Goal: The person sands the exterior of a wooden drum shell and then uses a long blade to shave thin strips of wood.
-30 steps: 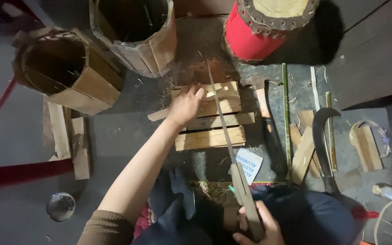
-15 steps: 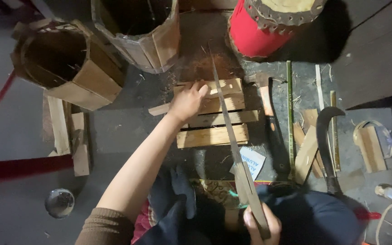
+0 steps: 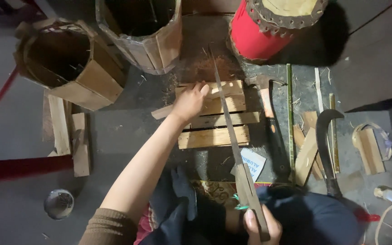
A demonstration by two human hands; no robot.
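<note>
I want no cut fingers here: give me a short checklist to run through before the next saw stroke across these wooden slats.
1. Right hand grips the saw handle: ok.
2. Left hand presses the wooden slats down: ok.
3. Left fingertips apart from the blade: not ok, they lie close beside it.
4. Blade lies across the slats: ok.
5. Curved sickle lies clear, right of the slats: ok.
6. Slats steady underneath: cannot tell.

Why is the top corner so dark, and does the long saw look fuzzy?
Head view: a deep shadow falls right of the red drum; the floor at left is lit evenly. The saw looks slightly soft, its tip faint; the left hand and wood slats look sharper.
</note>
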